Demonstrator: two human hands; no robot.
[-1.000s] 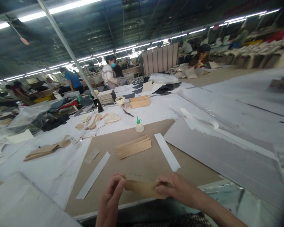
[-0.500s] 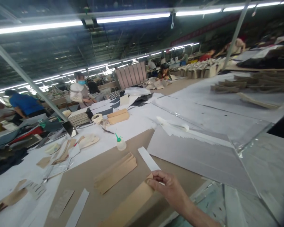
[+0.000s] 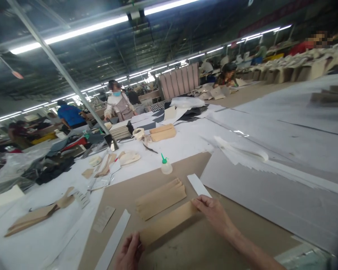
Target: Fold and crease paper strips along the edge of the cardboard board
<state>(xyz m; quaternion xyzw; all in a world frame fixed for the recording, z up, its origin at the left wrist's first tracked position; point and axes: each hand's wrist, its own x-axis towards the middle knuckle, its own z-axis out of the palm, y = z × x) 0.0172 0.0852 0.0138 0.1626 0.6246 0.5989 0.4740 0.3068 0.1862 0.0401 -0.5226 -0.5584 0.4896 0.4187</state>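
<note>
Between my two hands a tan strip [image 3: 169,223], which looks like leather, is stretched slightly above the brown board [image 3: 222,221]. My left hand [image 3: 130,249] pinches its near left end. At the far right end, my right hand [image 3: 212,210] has thumb and fingers closed on it. Just beyond lies a stack of similar tan strips [image 3: 160,197]. A white strip [image 3: 198,185] lies by my right hand, partly behind it. Another white strip [image 3: 114,240] rests beside my left hand, near a small pale card [image 3: 104,219].
A bottle with a green nozzle [image 3: 166,165] stands beyond the stack. Large grey sheets [image 3: 259,187] cover the right side. To the left lie tan pieces [image 3: 33,221] and a phone-like dark object [image 3: 110,142] leaning by a metal pole [image 3: 70,82]. Other people work farther back.
My left hand has come into view and holds the near end of the tan strip. My right hand still grips the far end. The camera view has turned to the left.
</note>
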